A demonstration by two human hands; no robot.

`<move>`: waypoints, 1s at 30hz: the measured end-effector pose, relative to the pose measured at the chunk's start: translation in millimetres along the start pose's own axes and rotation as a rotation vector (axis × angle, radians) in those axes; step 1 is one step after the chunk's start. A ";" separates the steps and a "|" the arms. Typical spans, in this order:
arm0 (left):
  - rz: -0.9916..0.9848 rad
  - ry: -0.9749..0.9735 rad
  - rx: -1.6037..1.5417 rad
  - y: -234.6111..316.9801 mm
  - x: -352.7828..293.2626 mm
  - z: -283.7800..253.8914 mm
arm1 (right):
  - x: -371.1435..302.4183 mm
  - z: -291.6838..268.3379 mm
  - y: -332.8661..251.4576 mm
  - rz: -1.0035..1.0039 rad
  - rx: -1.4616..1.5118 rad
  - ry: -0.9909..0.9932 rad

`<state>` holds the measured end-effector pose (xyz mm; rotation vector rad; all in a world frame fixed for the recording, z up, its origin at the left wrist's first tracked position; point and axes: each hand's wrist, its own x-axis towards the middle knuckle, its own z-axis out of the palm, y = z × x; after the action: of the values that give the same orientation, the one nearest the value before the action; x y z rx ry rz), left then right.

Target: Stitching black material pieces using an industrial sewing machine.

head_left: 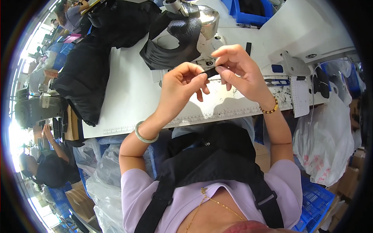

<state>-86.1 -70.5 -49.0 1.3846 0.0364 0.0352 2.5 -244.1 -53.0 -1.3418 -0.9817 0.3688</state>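
My left hand (182, 87) and my right hand (237, 70) meet above the white sewing table (128, 97). Both pinch a short black strip (211, 72) between thumb and fingertips, holding it level between them. A pale green bangle sits on my left wrist and a brown bead bracelet on my right. Just behind the hands a black fabric piece (175, 40) lies under the head of the sewing machine (206, 17). More black cloth (217, 151) rests in my lap.
A heap of black garments (89, 66) covers the table's left side. Blue-handled snips (278, 82) lie at the right. A white plastic bag (326, 136) hangs at the right, blue crates (248, 11) stand behind. Another person (50, 159) sits at far left.
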 end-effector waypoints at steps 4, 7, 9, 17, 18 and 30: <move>0.040 0.001 0.035 9.5 -3.6 -4.4 | 5.2 -3.2 -14.5 -0.152 -0.514 -0.042; 0.039 -0.004 0.041 15.7 -4.4 -5.2 | 8.1 -6.6 -20.8 -0.210 -0.633 -0.046; 0.035 -0.010 0.029 20.5 -4.1 -7.2 | 10.3 -6.9 -24.1 -0.255 -0.698 -0.055; 0.061 -0.011 0.074 51.8 -1.6 -7.3 | 22.3 3.5 -38.6 -0.364 -0.760 0.062; 0.089 0.034 0.113 59.1 -1.5 -11.9 | 22.5 7.3 -40.7 -0.371 -0.760 0.061; 0.090 0.061 0.206 92.2 52.6 -37.8 | 58.7 35.2 -11.2 0.001 0.122 0.455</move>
<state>-35.7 -14.0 34.4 1.5904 0.0294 0.1520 5.7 -181.5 -23.3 -1.2421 -0.5690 0.1113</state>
